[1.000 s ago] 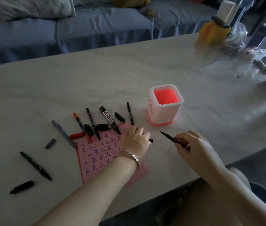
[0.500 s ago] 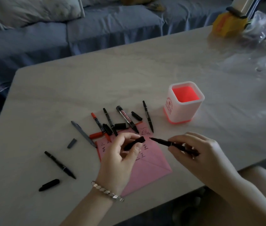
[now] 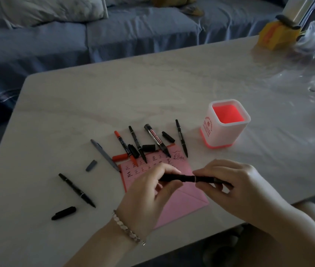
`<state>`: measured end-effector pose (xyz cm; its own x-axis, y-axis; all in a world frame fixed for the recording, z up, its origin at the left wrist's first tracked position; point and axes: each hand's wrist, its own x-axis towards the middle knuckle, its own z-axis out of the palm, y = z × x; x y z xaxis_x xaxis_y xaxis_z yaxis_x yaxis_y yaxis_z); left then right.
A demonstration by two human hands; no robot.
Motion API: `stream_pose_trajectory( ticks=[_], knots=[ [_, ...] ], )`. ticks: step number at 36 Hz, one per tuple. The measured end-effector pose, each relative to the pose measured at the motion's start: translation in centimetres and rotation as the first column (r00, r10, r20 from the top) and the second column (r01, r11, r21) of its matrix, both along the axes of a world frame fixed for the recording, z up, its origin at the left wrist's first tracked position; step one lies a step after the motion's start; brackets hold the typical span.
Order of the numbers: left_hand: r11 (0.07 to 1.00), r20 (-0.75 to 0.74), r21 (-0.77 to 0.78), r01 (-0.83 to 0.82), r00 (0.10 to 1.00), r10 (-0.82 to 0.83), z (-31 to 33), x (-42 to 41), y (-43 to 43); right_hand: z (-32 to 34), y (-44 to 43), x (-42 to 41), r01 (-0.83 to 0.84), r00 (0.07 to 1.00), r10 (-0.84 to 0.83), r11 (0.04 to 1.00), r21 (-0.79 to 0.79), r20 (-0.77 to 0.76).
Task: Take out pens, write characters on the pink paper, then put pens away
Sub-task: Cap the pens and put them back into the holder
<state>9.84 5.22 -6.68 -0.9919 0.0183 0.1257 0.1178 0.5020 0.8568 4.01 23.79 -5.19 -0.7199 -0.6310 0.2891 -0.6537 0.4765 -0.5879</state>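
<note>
Above the pink paper (image 3: 183, 205), both hands hold one black pen (image 3: 188, 178) level. My left hand (image 3: 149, 191) pinches its cap end and my right hand (image 3: 230, 182) grips the barrel; cap and barrel meet between them. Written characters cover the paper's upper part. Several uncapped pens and loose caps lie fanned along the paper's far edge, among them a whiteboard marker (image 3: 155, 138) and a red pen (image 3: 124, 145). The white pen holder (image 3: 227, 125) with its red inside stands to the right, nothing showing in it.
A black pen (image 3: 76, 189) and a black cap (image 3: 63, 213) lie on the table at the left, a grey cap (image 3: 91, 165) nearer the paper. A yellow box (image 3: 276, 35) and clear plastic sit at the far right. A blue sofa runs behind the table (image 3: 152, 93).
My left hand picked a black cap off the paper and brought it to the pen in my right hand. The cap now sits on the pen's tip. The camera view shifted left.
</note>
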Motion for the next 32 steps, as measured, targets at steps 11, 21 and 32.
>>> stream_pose_trajectory(
  ticks=[11, 21, 32],
  knots=[
    [0.998, -0.120, -0.006, 0.055, 0.991, -0.056, 0.1, 0.2, 0.4, 0.1, -0.7, 0.3, -0.032, 0.997, 0.022, 0.990, -0.136, -0.074],
    [0.999, -0.131, -0.048, 0.022, 0.991, -0.028, 0.8, 0.3, -0.1, -0.3, -1.9, 0.9, -0.004, 0.995, -0.021, 0.970, -0.244, -0.099],
    [0.989, 0.219, 0.149, 0.009, 0.975, -0.041, 1.3, -2.4, 1.4, -0.5, -1.2, -0.8, 0.004, 0.981, 0.011, 0.997, 0.073, -0.195]
  ],
)
